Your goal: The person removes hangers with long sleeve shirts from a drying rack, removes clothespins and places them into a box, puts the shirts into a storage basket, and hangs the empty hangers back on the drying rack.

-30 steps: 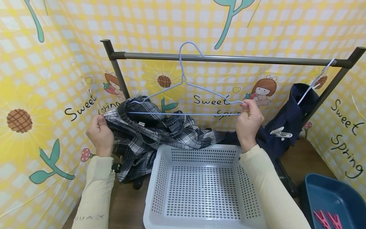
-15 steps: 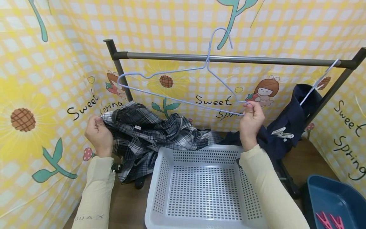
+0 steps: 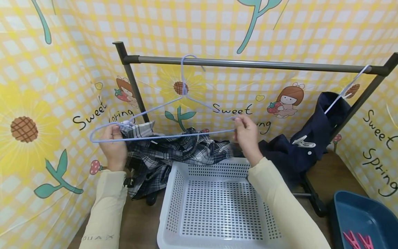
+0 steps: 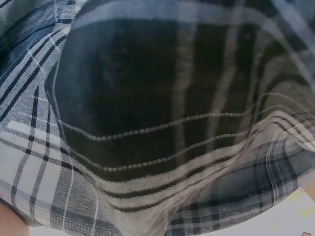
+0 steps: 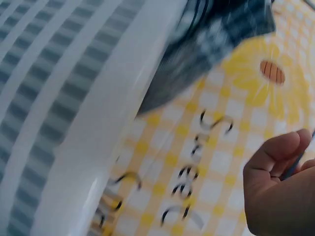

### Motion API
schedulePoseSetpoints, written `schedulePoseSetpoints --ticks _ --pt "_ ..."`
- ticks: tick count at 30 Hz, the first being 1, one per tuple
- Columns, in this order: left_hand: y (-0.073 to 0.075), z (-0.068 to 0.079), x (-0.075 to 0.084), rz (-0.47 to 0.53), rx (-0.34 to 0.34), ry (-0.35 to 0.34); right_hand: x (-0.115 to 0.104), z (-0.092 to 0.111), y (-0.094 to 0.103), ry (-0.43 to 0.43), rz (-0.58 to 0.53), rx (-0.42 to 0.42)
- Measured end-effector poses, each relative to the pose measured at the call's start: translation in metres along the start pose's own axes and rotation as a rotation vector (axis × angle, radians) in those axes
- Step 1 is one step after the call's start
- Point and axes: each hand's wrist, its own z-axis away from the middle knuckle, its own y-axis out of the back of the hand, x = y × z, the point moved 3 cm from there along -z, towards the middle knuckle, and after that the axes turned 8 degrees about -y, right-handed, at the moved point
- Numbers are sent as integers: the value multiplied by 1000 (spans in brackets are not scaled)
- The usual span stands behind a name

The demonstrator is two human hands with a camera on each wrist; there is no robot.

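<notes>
My left hand [image 3: 113, 148] pinches the edge of a black-and-white plaid shirt [image 3: 186, 147], which drapes down behind the basket's far rim. Its fabric [image 4: 39, 162] fills the left wrist view and hides most of that hand there. My right hand [image 3: 247, 136] grips the right end of a lilac wire hanger [image 3: 168, 137]. The hanger's left end passes in front of my left hand, its lower bar crossing over the fingers and the shirt edge. Its hook rises to the rail and overlaps it in the head view. In the right wrist view the right hand [image 5: 275, 187] has curled fingers.
A dark rail [image 3: 248, 63] spans the back. Navy clothing [image 3: 304, 138] with a white clip [image 3: 304, 141] hangs at its right end. A white perforated basket [image 3: 178, 207] stands in front. A blue bin [image 3: 339, 207] at lower right holds pink clothespins [image 3: 357, 239]. Patterned cloth surrounds everything.
The hanger first swung up and out of the shirt, its left end rising. It has since come down and left, across my left hand. My right hand moved left; the left keeps the shirt.
</notes>
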Motion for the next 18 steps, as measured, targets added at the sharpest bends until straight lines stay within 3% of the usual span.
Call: schedulePoseSetpoints --ticks 3,6,8,10,15,18 --pt "-3 2 4 9 -77 -38 -3 3 -21 -89 38 -54" --pt "-7 5 5 28 -196 -24 -7 4 -39 -115 56 -77" --pt "-8 9 6 30 -302 4 -9 3 -49 -122 49 -85" --pt "-10 13 9 22 -452 22 -11 2 -56 -121 74 -87" --pt "-15 22 22 2 -813 -14 -12 1 -59 -124 181 -110" --pt "-13 23 31 -14 -918 41 -14 5 -53 -162 252 -129"
